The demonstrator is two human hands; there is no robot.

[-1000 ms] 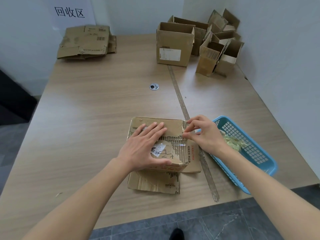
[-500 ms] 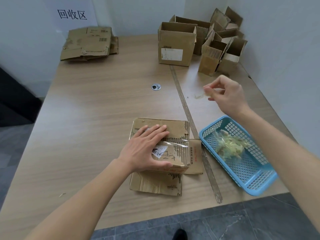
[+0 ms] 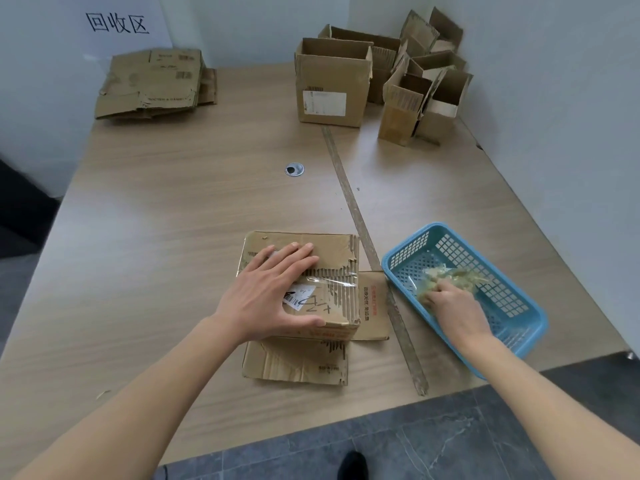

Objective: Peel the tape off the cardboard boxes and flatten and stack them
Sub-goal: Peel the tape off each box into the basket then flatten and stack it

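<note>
1. Fingers (image 3: 294,258) of the left hand (image 3: 266,296) lie straight and a little spread, palm down, pressing on the top of the cardboard box (image 3: 332,258) near the table's front edge; the thumb reaches along the box's near edge.
2. Curled fingertips (image 3: 429,299) of the right hand (image 3: 450,311) dip into the blue basket (image 3: 519,306), touching the wad of peeled tape (image 3: 446,277) lying inside it. Whether they pinch the wad or merely rest on it, I cannot tell.
3. That box sits on the wooden table (image 3: 173,237), with one flap (image 3: 298,363) spread flat toward the person and another flap (image 3: 374,306) spread toward the basket.
4. Its top face is torn down to the corrugation, and a clear strip of tape (image 3: 329,280) is stuck across it, beside a white barcode label (image 3: 299,296).
5. Just right of the box, the basket stands on the table's front right part, its near corner overhanging the edge.
6. At the far left corner lies a stack of flattened boxes (image 3: 152,83), under a wall sign (image 3: 117,22) with printed characters.
7. At the far right corner stands a cluster of open boxes (image 3: 381,74), upright and crowded together.
8. Between the two table halves runs a seam strip (image 3: 363,237), with a round cable grommet (image 3: 294,169) left of it.
</note>
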